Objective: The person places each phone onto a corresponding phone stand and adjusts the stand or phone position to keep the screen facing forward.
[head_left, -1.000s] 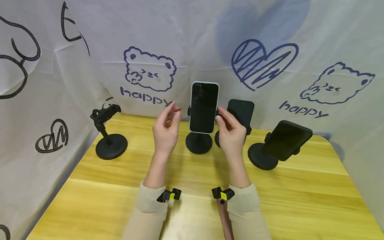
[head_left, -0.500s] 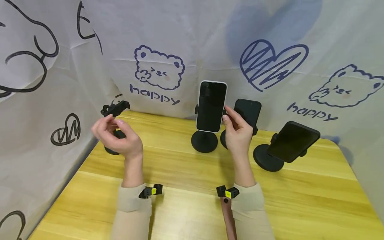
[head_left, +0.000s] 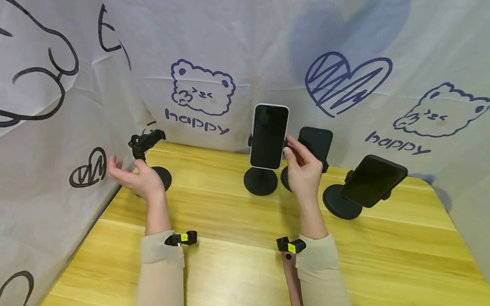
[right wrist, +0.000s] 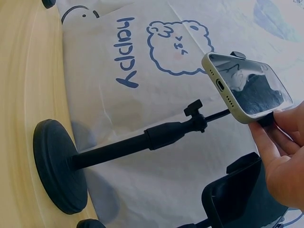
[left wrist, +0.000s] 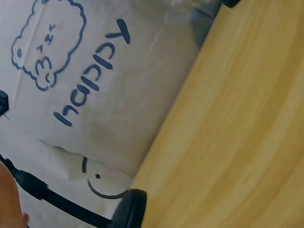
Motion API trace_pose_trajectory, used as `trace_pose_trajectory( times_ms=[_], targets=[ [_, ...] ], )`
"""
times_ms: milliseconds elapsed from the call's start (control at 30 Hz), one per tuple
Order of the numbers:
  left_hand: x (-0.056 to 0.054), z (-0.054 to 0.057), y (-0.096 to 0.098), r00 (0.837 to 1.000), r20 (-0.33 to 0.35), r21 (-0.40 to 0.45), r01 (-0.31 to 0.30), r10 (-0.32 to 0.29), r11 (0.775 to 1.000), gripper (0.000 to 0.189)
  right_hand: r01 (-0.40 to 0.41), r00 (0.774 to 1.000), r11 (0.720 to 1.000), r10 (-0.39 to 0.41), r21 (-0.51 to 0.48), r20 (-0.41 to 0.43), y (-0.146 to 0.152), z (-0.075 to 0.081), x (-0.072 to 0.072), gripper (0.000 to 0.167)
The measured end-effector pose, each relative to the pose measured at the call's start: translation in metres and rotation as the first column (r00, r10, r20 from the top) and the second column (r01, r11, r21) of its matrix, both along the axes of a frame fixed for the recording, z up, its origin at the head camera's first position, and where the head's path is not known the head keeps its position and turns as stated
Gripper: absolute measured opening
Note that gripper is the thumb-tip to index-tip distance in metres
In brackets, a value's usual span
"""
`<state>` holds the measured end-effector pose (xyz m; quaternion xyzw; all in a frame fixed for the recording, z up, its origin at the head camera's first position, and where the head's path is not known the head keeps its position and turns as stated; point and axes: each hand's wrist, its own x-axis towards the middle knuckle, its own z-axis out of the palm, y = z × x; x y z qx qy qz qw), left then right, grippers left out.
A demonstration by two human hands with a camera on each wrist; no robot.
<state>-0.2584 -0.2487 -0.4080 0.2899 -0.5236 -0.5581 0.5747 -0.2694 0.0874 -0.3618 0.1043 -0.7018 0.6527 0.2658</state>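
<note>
Right now, the right hand (head_left: 305, 170) has its finger and thumb pinched around a little black clamp (head_left: 285, 144) at the side of the white phone (head_left: 269, 136). That phone sits in the middle stand (head_left: 260, 181), leaning back a bit, with its dark screen facing the person. The left hand (head_left: 141, 180) is loose, its fingers a little bent and spread. It is right by the left stand (head_left: 147, 139) and hides part of its pole and foot in the head view. I can't tell if they touch.

Just behind the right hand, a black phone (head_left: 316, 142) is held in another stand, and the hand blocks some of it. Farther right, a third phone (head_left: 374, 180) sits tilted in its own stand (head_left: 342, 202). All four stands are on the yellow wood table (head_left: 229, 231). Behind it hangs a pale cloth (head_left: 264, 51) with bears, a heart and "happy" on it.
</note>
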Motion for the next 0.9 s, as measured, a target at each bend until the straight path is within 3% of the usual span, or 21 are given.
trace_pose_trajectory(
  times_ms=[67,133,500,633,900],
  targets=[
    [-0.003,-0.004,-0.004,0.995,0.093,0.015,0.032,-0.033,0.999,0.049,-0.003,1.0,1.0,0.003,0.001,-0.001,0.0,0.0,0.0,0.031],
    [-0.005,-0.008,-0.007,0.988,0.146,0.007,0.053,-0.053,0.999,0.048,-0.002,1.0,1.0,0.002,0.004,0.002,0.0,-0.001,0.0,0.031],
    [-0.015,-0.018,-0.023,0.964,0.262,-0.083,0.079,-0.055,0.993,0.027,0.0,1.0,1.0,0.0,0.005,0.0,0.002,-0.002,-0.002,0.031],
    [-0.015,-0.019,-0.027,0.961,0.272,-0.09,0.086,-0.058,0.992,0.031,-0.001,1.0,1.0,0.001,0.01,0.006,0.002,-0.002,-0.002,0.031],
    [-0.017,-0.017,-0.027,0.971,0.226,-0.065,0.096,-0.079,0.993,0.028,0.009,1.0,1.0,-0.009,0.011,0.011,0.002,-0.002,-0.001,0.03]
  ],
)
